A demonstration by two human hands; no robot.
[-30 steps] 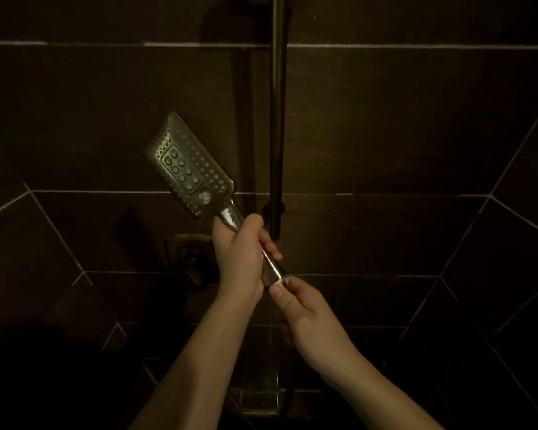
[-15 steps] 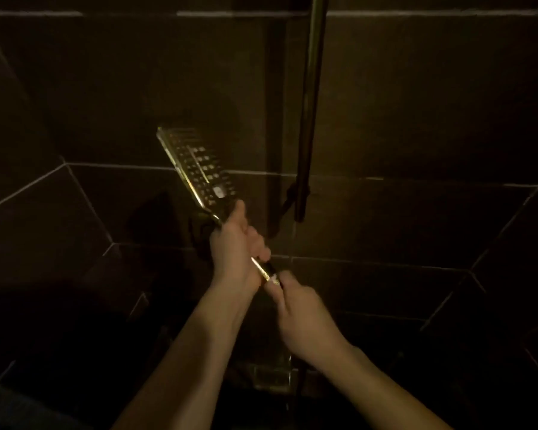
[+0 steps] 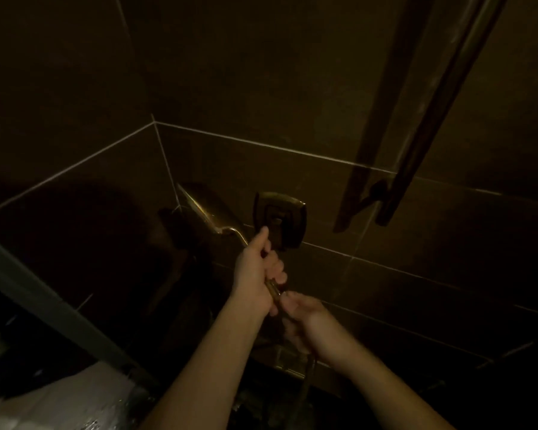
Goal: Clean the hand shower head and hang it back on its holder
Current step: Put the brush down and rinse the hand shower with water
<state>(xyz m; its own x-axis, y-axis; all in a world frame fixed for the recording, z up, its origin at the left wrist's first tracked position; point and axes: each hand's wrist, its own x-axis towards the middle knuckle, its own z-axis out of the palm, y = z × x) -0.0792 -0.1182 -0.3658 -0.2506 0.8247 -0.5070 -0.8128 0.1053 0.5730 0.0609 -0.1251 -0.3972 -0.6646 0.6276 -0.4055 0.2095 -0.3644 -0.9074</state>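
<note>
The dark tiled wall point(image 3: 261, 88) with pale grout lines carries the fittings. A squarish metal mixer plate point(image 3: 295, 218) is fixed to it at the centre. To the far right, a vertical rail point(image 3: 441, 103) is mounted on the wall, with a small bracket point(image 3: 378, 190) at its lower end. At the near left, a wet pale floor point(image 3: 75, 398) shows below a grey frame edge point(image 3: 44, 302).

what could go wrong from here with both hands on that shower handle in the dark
1. The shower head sits close to the wall fitting; a swing could knock metal on metal.
2. The right hand works at the handle's base, so the hose joint may loosen or twist.
3. Only the left hand grips the slim handle; if wet, it might slip. The dim light hides the holder.
</note>
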